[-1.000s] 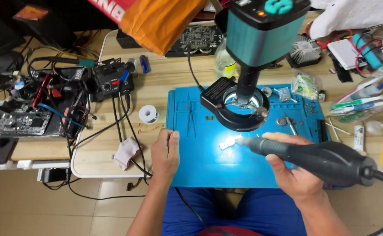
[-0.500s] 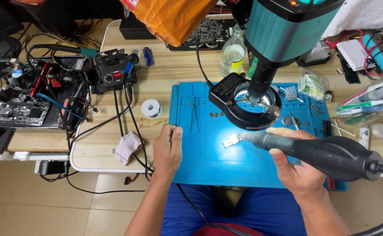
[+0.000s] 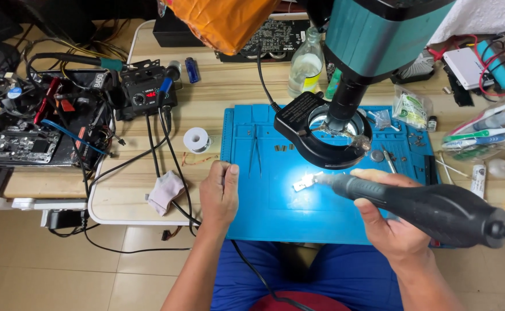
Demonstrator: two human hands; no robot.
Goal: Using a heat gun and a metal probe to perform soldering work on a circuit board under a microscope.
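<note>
Hands at centre frame: right hand (image 3: 388,230), still gripping the black hot-air wand (image 3: 425,201), is aiming at a small part (image 3: 302,184) while left hand (image 3: 219,193), loosely curled, is resting empty on the blue mat (image 3: 275,213).

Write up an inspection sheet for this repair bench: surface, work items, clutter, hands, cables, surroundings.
Surface: blue mat on a wooden bench, lit under the ring light.
Work items: black hot-air handle, nozzle at a small bright part on the mat; tweezers lie on the mat.
Clutter: solder spool, pink cloth, glass bottle, blue lighter, circuit boards, pens, small bag.
Hands: left hand rests on the mat's left edge; right hand has its grip on the handle.
Cables: black leads run from the station over the bench edge.
Surroundings: tiled floor; teal microscope overhead.
</note>
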